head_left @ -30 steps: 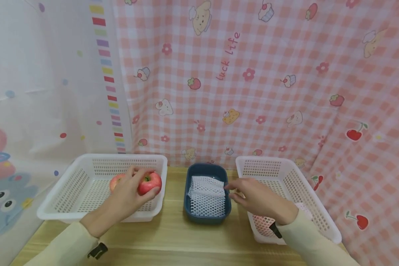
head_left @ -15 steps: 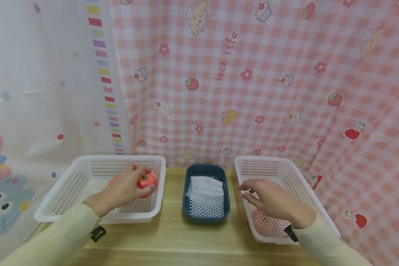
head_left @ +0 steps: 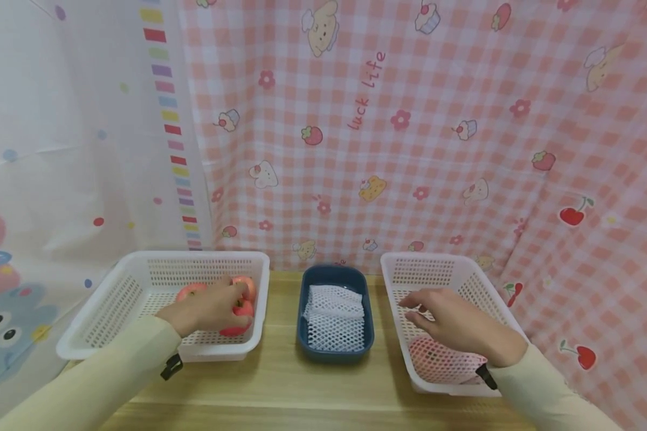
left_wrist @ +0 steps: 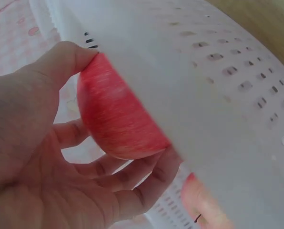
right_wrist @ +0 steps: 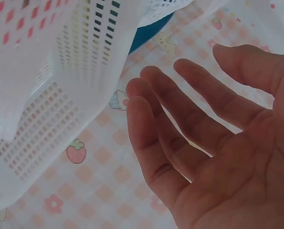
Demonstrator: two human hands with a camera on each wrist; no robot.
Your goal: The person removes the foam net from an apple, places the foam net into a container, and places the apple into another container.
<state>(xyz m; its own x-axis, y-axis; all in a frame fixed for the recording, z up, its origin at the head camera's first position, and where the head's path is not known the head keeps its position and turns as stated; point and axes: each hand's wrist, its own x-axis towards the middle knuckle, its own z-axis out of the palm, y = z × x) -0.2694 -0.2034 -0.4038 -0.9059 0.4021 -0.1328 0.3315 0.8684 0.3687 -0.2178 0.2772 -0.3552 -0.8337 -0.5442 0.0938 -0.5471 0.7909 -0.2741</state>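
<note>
My left hand is inside the left white basket, thumb and fingers curled round a red apple near the basket's right wall. Behind that apple sits a second one, and a third apple lies left of the hand. Over the right white basket hovers my right hand, fingers loosely bent and nothing between them, as the right wrist view confirms. Below it, an apple in pink foam netting lies in that basket's near end, partly hidden by the wrist.
Between the baskets stands a dark blue container with white foam net sleeves in it. All stand on a wooden table. A pink checked curtain hangs close behind them.
My right hand has moved right, from the blue container's edge to over the right basket. My left hand has shifted lower in its basket, and two apples now show at its right end.
</note>
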